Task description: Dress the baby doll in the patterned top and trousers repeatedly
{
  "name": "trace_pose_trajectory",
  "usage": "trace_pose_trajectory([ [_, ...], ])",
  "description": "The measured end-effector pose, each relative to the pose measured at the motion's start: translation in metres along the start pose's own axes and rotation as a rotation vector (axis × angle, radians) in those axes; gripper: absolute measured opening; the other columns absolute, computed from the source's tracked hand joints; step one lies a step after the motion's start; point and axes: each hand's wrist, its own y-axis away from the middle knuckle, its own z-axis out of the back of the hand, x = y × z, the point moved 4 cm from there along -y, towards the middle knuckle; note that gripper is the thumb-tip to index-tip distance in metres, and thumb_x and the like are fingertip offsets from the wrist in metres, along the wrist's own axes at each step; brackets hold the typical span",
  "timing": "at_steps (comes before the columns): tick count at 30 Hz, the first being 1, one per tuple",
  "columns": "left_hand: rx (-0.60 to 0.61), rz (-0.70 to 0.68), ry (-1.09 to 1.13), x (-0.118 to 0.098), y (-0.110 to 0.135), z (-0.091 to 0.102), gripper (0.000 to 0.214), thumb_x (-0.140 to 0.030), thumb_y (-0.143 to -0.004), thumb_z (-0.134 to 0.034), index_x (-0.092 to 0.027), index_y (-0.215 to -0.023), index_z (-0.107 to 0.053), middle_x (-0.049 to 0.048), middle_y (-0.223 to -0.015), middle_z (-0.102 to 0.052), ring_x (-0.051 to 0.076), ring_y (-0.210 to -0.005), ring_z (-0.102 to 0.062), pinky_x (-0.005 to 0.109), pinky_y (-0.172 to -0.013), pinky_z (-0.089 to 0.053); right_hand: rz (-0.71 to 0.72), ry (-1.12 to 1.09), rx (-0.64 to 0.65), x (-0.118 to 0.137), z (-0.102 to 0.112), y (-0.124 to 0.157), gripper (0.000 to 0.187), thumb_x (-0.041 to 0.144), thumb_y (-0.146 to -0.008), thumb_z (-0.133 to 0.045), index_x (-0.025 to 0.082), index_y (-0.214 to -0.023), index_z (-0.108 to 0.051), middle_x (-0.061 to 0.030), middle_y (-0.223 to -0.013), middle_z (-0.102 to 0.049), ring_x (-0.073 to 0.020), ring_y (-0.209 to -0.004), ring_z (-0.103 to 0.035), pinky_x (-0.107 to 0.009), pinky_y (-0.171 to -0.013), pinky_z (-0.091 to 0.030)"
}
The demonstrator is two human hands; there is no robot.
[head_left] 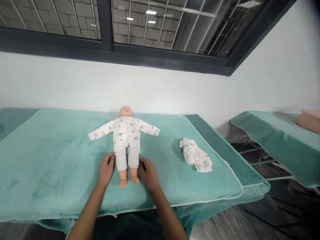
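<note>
Here we are, looking down on the doll [126, 133], flat on its back in the middle of the towel [50, 160] that covers the surface [247, 173], head toward the wall [175, 90] and bare feet toward the person. Arms flung wide in a printed white top [126, 131], legs in plain white trousers [127, 159], feet poking out below. And both hands are in, one on each side of the doll's legs! The left hand [106, 168] lies palm down on the towel, fingertips up against the outer side of the trouser leg near the hip. The right hand [149, 173] mirrors it on the doll's other side, fingers bent in and touching that trouser leg. Whether either hand has actually pinched the cloth or merely rests against it, I cannot tell (the fingertips are too small to read). To the right of the doll, well apart from it, sits a crumpled garment [195, 156] in the same print as the top, heaped on the towel. Far beyond that, right of the doll again, a second surface [270, 140] shows under a matching towel, with something pink [308, 120] at its far end. Above the doll's head a dark-framed window [160, 30] runs along the wall.
</note>
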Motion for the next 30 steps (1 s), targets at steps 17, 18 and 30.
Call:
trace_pose_trajectory([
  [17, 0.028, -0.084, -0.097, -0.001, 0.046, 0.011, 0.030, -0.040, -0.097, -0.047, -0.025, -0.103, -0.072, 0.0048, -0.097, -0.071, 0.023, -0.090, -0.066, 0.036, -0.084, -0.052, 0.003, -0.030, 0.020, -0.003, -0.001, 0.003, 0.027, 0.021, -0.097, -0.044, 0.023, -0.113, -0.066, -0.0089, -0.105, -0.071, -0.0252, -0.099, -0.063, -0.039, -0.088, -0.049],
  [18, 0.028, -0.083, -0.101, -0.002, 0.046, 0.011, 0.030, -0.040, -0.097, -0.047, -0.025, -0.103, -0.072, 0.0048, -0.098, -0.071, 0.023, -0.091, -0.066, 0.036, -0.084, -0.052, 0.005, -0.031, 0.022, -0.003, -0.001, 0.003, 0.027, 0.021, -0.097, -0.044, 0.023, -0.113, -0.066, -0.0087, -0.104, -0.071, -0.0251, -0.098, -0.063, -0.039, -0.088, -0.049],
  [30, 0.026, -0.096, -0.128, -0.002, 0.047, 0.010, 0.030, -0.039, -0.099, -0.046, -0.024, -0.105, -0.071, 0.0045, -0.096, -0.070, 0.022, -0.089, -0.065, 0.034, -0.082, -0.050, -0.006, -0.031, 0.036, 0.000, 0.001, 0.002, 0.026, 0.022, -0.098, -0.044, 0.021, -0.112, -0.066, -0.0079, -0.107, -0.071, -0.0253, -0.102, -0.062, -0.039, -0.090, -0.046],
])
